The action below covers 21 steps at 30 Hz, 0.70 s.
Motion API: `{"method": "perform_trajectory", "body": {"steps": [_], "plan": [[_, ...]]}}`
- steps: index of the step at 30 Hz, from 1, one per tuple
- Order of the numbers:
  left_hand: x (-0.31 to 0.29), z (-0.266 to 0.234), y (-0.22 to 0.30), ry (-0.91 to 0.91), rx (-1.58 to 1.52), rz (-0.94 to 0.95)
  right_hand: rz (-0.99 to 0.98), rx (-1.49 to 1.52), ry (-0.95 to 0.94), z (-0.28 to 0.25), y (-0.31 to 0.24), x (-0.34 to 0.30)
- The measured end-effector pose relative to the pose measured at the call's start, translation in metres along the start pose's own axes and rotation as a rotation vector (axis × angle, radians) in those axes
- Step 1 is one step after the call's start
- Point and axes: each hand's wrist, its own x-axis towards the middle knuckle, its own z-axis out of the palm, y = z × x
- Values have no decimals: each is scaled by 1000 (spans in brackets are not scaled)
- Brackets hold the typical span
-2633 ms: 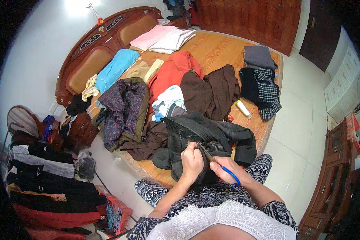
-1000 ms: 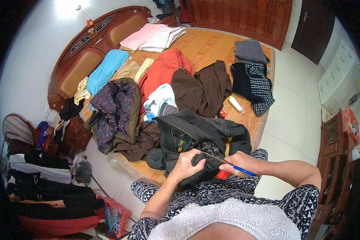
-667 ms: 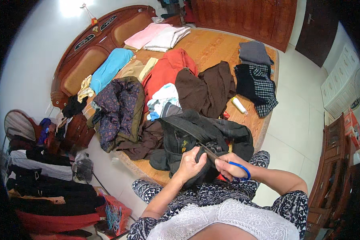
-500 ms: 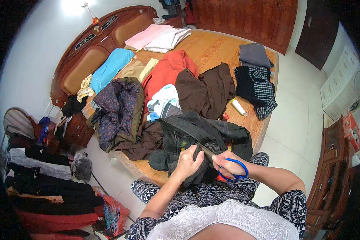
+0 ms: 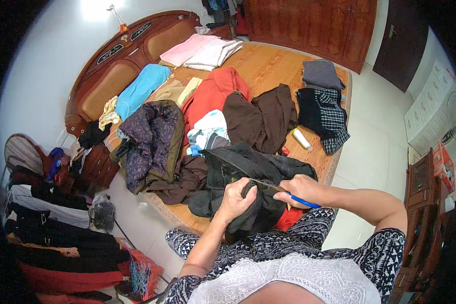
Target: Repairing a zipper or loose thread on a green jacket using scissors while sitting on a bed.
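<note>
Person sits at the edge of a wide bed with a tan mat [image 5: 268, 55], dark garment bunched between lap and mat. Left hand [image 5: 238, 199]: fingers clenched on a fold of the black ribbed knit garment [image 5: 248, 158], which lies partly on the mat's near edge, partly over the lap. Right hand [image 5: 300, 188]: fingers wrapped round blue-handled metal scissors [image 5: 305, 201], blades pointing left to the fold at the left fist. Can't tell whether the blades are apart.

Change: half a second ago the blue loops face up, broad and round; now the right hand is rolled over, higher, elbow swung outward, handle nearly edge-on. Left hand barely shifts. Reads as a fresh blade angle at the same fold; any new cut is too small to see. More of the bright red cloth [image 5: 289, 218] shows below the right wrist.

Around: dark brown cloth [image 5: 261, 117] beyond the garment, white tube with yellow cap [image 5: 302, 139] to the right, dark patterned quilted jacket [image 5: 149, 144] to the left.
</note>
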Motion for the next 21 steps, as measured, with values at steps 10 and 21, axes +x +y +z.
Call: {"method": "perform_trajectory", "body": {"steps": [10,21], "plan": [[1,4,2,112,114,23,-18,344,65,17,-8,5],[14,-15,2,21,297,120,295,932,-279,-10,-20,20]]}}
